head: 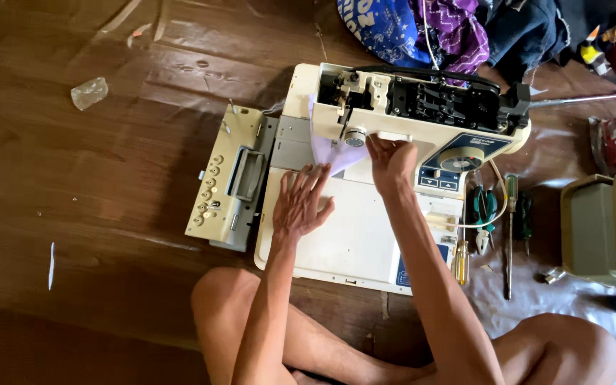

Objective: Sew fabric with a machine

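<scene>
A cream sewing machine stands on a wooden floor with its top cover off, showing black inner parts. A small piece of lilac cloth lies under the needle area on the machine's white bed. My left hand lies flat, fingers spread, on the bed with its fingertips at the cloth's near edge. My right hand is closed against the machine's arm just right of the needle head; what it grips is hidden. My bare knees frame the bottom of the view.
A detached cream cover with knobs lies left of the machine. Screwdrivers and green-handled pliers lie to the right, beside a beige box. Coloured fabrics are piled at the back. A crumpled plastic scrap lies far left.
</scene>
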